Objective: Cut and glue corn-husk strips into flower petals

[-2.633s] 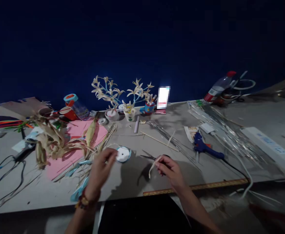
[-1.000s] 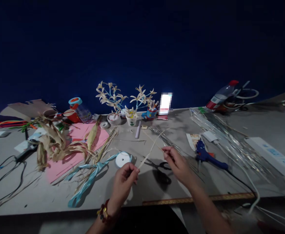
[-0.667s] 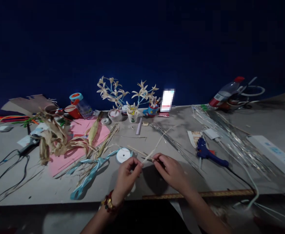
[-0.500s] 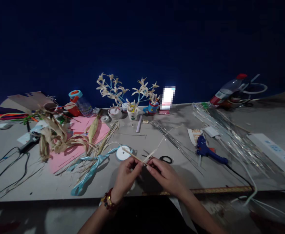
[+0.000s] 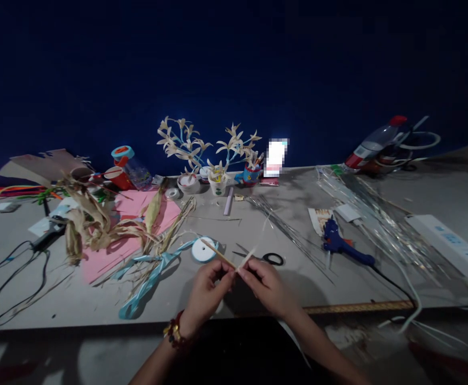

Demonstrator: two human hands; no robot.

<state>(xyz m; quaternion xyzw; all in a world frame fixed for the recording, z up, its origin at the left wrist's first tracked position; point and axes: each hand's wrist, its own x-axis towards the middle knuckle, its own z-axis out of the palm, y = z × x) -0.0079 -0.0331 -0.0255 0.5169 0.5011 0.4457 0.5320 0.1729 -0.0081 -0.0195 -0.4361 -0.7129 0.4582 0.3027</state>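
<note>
My left hand [image 5: 208, 289], with a beaded bracelet at the wrist, pinches a thin tan stick [image 5: 218, 253] that points up and to the left. Against its lower end, my right hand [image 5: 269, 289] pinches a pale strip [image 5: 250, 256], which looks like corn husk and runs up to the right, blurred at its far end. The fingertips of both hands nearly meet. Behind my left hand lies a white spool [image 5: 203, 249] with light blue ribbon [image 5: 148, 289]. Scissors [image 5: 273, 259] with black handles lie just beyond my right hand, partly hidden.
Dried husks [image 5: 98, 224] lie on pink paper [image 5: 109, 262] at the left. Husk flowers [image 5: 186, 144] stand in small pots at the back. Thin wires [image 5: 290, 230], a blue glue gun [image 5: 344, 246] with its cord, and a power strip [image 5: 450, 246] are at the right.
The strip in my right hand has swung to a steeper angle, its free end nearer the middle. Both hands stay almost in place; the stick is still held.
</note>
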